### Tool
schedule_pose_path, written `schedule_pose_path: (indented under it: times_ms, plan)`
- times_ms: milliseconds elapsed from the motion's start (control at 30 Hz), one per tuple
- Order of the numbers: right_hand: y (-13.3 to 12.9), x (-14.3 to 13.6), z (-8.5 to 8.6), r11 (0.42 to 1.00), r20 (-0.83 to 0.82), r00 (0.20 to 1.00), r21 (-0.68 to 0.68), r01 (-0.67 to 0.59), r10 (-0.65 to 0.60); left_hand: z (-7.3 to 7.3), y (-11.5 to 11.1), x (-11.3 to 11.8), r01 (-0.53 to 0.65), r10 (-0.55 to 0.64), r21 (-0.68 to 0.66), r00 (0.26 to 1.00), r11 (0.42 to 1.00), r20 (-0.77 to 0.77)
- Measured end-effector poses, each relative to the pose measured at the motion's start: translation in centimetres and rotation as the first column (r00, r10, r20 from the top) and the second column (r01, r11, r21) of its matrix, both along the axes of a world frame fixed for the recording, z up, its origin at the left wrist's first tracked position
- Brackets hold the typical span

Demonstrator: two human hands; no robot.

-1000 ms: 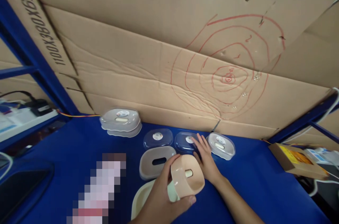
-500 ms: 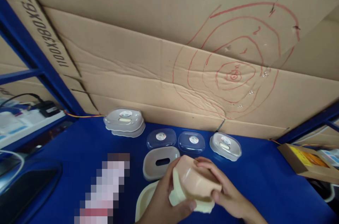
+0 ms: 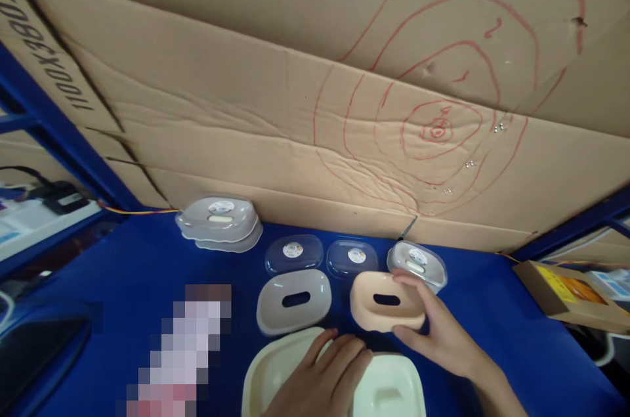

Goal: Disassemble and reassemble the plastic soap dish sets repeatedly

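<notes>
At the far left of the bench (image 3: 138,259), a stack of lidded grey dishes (image 3: 216,223) stands against the cardboard, well apart from the work; it can be left alone. Next, the cream dish (image 3: 266,368) lies in the foreground, with the grey tray (image 3: 268,312) just behind it and the left clear lid (image 3: 275,258) behind that. These sit close, so small, slow moves suit this side.

The left hand (image 3: 327,381) lies across the cream dish and the pale-green dish (image 3: 388,384), its fingers bent and close together; whether it grips anything I cannot tell. A light, steady touch should keep these 2 from sliding.

Further right, the right clear lid (image 3: 339,263) lies behind the peach tray (image 3: 367,305), which is upright with its slot uppermost, right of the grey tray and behind the pale-green dish. The right hand (image 3: 433,325) pinches its right end, thumb at the near side, fingers at the far rim. With only 1 end held, keeping the tray level and opening thumb and fingers evenly would avoid tipping it. The lidded dish (image 3: 436,266) sits just behind those fingers, so they need care not to nudge it.
</notes>
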State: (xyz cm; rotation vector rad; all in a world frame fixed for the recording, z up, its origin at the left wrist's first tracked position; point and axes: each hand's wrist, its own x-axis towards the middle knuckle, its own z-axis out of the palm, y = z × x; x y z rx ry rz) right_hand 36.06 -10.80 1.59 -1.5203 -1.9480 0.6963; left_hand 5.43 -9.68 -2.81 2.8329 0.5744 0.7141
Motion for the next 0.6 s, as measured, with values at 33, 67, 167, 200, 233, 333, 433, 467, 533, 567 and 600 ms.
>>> schedule_pose_path:
  times_ms: [33, 67, 167, 200, 233, 333, 433, 467, 533, 567, 600]
  plan:
    - [0.1, -0.6, -0.5, 1.000, 0.063, 0.998, 0.016, -0.017, 0.016, 0.0, 0.0, 0.1, -0.007, 0.008, 0.052, 1.000, 0.999, -0.010]
    - [0.3, -1.1, -0.9, 0.999, 0.107, 0.994, 0.029, -0.037, 0.033, 0.0, 0.1, 0.2, -0.012, 0.014, 0.094, 1.000, 0.995, -0.018]
    - [0.3, -2.4, -2.0, 0.995, 0.150, 0.985, 0.046, -0.094, 0.086, -0.6, 0.2, 0.5, -0.049, 0.050, 0.228, 0.999, 0.972, 0.004]
    - [0.3, -2.7, -2.1, 0.993, 0.147, 0.984, 0.042, -0.106, 0.099, -0.9, 0.2, 0.6, -0.073, 0.068, 0.270, 0.997, 0.960, 0.028]
    - [0.2, -2.8, -2.2, 0.993, 0.141, 0.984, 0.034, -0.115, 0.109, -1.1, 0.2, 0.7, -0.094, 0.081, 0.309, 0.995, 0.947, 0.053]
    - [0.2, -2.5, -1.8, 0.996, 0.108, 0.991, 0.036, -0.085, 0.080, -1.7, 0.1, 1.1, -0.094, 0.057, 0.382, 0.993, 0.919, 0.107]
    - [0.7, -0.8, -1.5, 0.981, 0.139, 0.986, 0.183, 0.069, -0.095, -2.2, -0.1, 1.4, -0.053, -0.015, 0.414, 0.987, 0.909, 0.159]
    - [1.0, 0.0, -1.6, 0.956, 0.182, 0.966, 0.263, 0.133, -0.185, -2.3, -0.2, 1.5, -0.053, -0.025, 0.422, 0.984, 0.905, 0.177]
    - [1.7, 1.9, -2.2, 0.890, 0.293, 0.885, 0.392, 0.234, -0.362, -2.3, -0.2, 1.5, -0.069, -0.019, 0.436, 0.981, 0.897, 0.195]
    - [2.0, 2.9, -2.7, 0.863, 0.342, 0.835, 0.427, 0.270, -0.431, -2.1, -0.2, 1.4, -0.077, -0.007, 0.439, 0.982, 0.895, 0.186]
    - [2.3, 3.9, -3.1, 0.849, 0.375, 0.796, 0.434, 0.302, -0.475, -1.8, -0.1, 1.2, -0.070, 0.000, 0.437, 0.987, 0.897, 0.160]
